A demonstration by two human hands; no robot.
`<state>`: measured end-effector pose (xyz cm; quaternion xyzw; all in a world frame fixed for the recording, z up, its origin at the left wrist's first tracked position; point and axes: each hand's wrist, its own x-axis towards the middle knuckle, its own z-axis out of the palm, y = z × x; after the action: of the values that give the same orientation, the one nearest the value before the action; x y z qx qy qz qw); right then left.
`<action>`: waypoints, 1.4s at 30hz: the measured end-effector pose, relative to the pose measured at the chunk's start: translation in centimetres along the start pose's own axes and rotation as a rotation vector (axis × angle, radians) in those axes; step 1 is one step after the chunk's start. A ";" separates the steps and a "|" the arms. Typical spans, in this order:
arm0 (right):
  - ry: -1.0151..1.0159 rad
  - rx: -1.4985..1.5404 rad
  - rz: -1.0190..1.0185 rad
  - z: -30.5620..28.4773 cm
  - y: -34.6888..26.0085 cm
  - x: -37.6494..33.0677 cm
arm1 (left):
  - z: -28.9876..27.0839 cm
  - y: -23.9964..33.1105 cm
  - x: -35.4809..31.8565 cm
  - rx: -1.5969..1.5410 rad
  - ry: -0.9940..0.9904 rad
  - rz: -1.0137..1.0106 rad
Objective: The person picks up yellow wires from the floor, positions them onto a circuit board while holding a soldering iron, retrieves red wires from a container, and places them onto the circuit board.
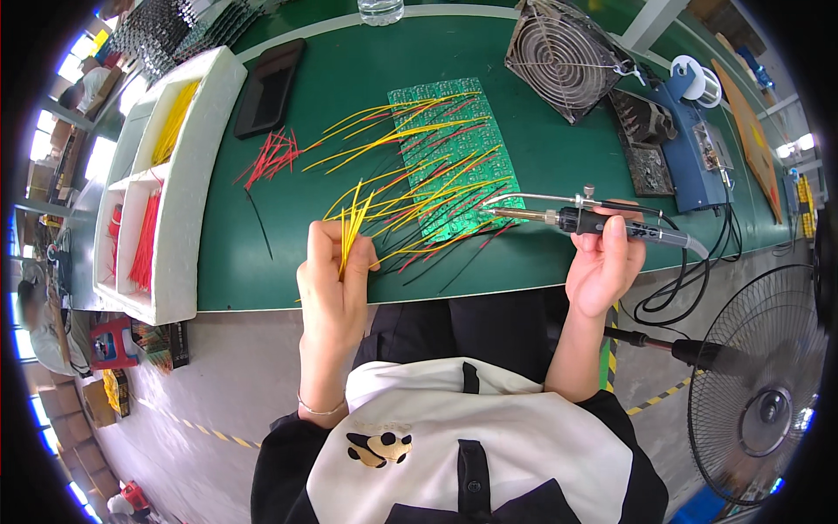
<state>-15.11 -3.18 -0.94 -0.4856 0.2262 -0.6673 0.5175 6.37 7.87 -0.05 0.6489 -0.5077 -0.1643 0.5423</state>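
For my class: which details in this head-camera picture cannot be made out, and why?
Head view: the exact number of yellow wires in the left hand; they overlap, and the grip covers parts.
Head view: whether the tip of the soldering iron touches the circuit board; too small to tell.
Head view: the top of the clear container; cut off by the upper edge.
Head view: blades of the standing fan; blurred.

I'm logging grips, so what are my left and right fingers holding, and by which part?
Left fingers pinch yellow wires below their upper tips, lower ends unclear; right fingers hold the soldering iron by its black handle.
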 end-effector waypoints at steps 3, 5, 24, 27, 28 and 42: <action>0.007 0.000 0.010 -0.2 0.0 -0.1 | -0.6 0.2 0.0 -0.079 -0.017 -0.096; 0.012 0.010 0.014 -0.1 -0.1 -0.2 | -0.7 -0.2 0.0 -0.090 0.015 -0.040; 0.061 0.092 -0.017 -0.6 0.0 0.1 | -1.1 -0.5 -0.5 0.021 -0.062 -0.109; 0.061 0.093 -0.013 -0.5 0.0 0.1 | -1.1 -0.9 -0.6 -0.032 -0.054 -0.070; 0.057 0.099 -0.012 -0.5 -0.1 0.1 | -1.3 -1.0 -0.6 -0.033 -0.056 -0.069; 0.103 0.053 -0.097 -1.0 0.6 -0.5 | -1.9 0.4 -1.2 0.055 0.315 0.082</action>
<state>-15.65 -3.19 -2.06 -0.4472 0.2109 -0.7214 0.4849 7.10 9.98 0.56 0.6601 -0.4469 -0.0245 0.6033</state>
